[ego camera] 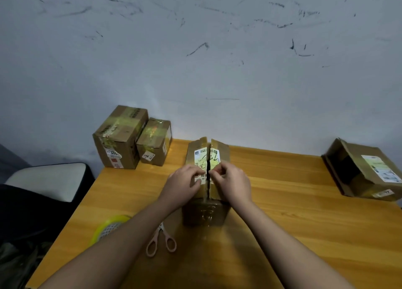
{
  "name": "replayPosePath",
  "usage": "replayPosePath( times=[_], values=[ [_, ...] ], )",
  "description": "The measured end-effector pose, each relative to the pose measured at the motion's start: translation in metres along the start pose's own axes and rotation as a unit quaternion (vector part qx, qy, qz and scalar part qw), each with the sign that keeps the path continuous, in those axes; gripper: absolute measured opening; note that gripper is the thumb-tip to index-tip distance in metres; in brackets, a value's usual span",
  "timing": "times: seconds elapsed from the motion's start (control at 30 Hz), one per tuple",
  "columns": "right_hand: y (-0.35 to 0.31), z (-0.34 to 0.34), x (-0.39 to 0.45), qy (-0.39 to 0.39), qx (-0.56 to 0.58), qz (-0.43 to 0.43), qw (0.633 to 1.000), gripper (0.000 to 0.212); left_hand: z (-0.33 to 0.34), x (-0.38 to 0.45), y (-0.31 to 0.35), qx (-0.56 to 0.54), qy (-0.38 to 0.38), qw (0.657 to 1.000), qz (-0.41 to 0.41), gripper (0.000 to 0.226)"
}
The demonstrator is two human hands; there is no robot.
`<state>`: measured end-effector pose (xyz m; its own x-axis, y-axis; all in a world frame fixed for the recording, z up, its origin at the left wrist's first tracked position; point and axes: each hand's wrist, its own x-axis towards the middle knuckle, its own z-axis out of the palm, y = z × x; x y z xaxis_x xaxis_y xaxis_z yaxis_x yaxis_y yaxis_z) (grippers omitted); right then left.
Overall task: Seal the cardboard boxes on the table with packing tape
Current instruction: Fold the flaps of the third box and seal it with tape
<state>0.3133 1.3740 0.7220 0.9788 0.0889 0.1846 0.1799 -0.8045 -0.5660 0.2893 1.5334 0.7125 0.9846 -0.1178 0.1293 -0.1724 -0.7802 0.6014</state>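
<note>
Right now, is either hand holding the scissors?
No: the scissors lie on the table, while the left hand and right hand press the centre box flaps together.

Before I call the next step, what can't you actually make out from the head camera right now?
- Tape roll, head view: mostly hidden by the left forearm; no loose tape end seen.
- Scissors: blades covered by that forearm.
- Middle box: contents hidden by flaps and by the left hand and right hand.
- Box labels: too small and blurred.
- Right box: cut off by the frame edge.
</note>
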Motion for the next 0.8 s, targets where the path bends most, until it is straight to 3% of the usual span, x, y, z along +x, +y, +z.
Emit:
replayPosePath(
  times=[0.13,0.23,0.37,0.43,0.53,0.63,0.7,0.8],
  values=[
    [-0.015,0.002,-0.002,0.017,-0.004,-0.044,0.999,0.031,-0.026,-0.005,-0.012,-0.063,0.034,0.997,-0.038,0.023],
    [-0.039,0.010,-0.015,0.010,0.008,-0.155,0.988,0.042,-0.047,-0.019,-0.036,-0.106,0.063,0.986,-0.109,0.019],
    [-0.071,0.049,-0.031,-0.156,0.000,-0.228,0.961,0.040,-0.056,-0.053,-0.078,-0.023,0.044,0.973,-0.224,0.016],
    [-0.081,0.079,-0.040,-0.226,-0.031,-0.214,0.950,0.027,-0.053,-0.078,-0.098,0.055,0.018,0.966,-0.252,0.016],
    [-0.090,0.117,-0.055,-0.318,-0.045,-0.157,0.934,0.031,-0.044,-0.115,-0.118,0.217,-0.066,0.946,-0.231,0.024],
    [-0.092,0.147,-0.060,-0.373,-0.074,-0.080,0.922,0.041,-0.035,-0.142,-0.132,0.338,-0.226,0.888,-0.213,0.065],
    [-0.090,0.161,-0.059,-0.380,-0.072,-0.015,0.922,0.040,-0.029,-0.152,-0.137,0.387,-0.303,0.851,-0.186,0.080],
    [-0.086,0.174,-0.056,-0.362,-0.022,0.080,0.929,0.035,-0.019,-0.151,-0.144,0.401,-0.295,0.854,-0.153,0.060]
  ],
)
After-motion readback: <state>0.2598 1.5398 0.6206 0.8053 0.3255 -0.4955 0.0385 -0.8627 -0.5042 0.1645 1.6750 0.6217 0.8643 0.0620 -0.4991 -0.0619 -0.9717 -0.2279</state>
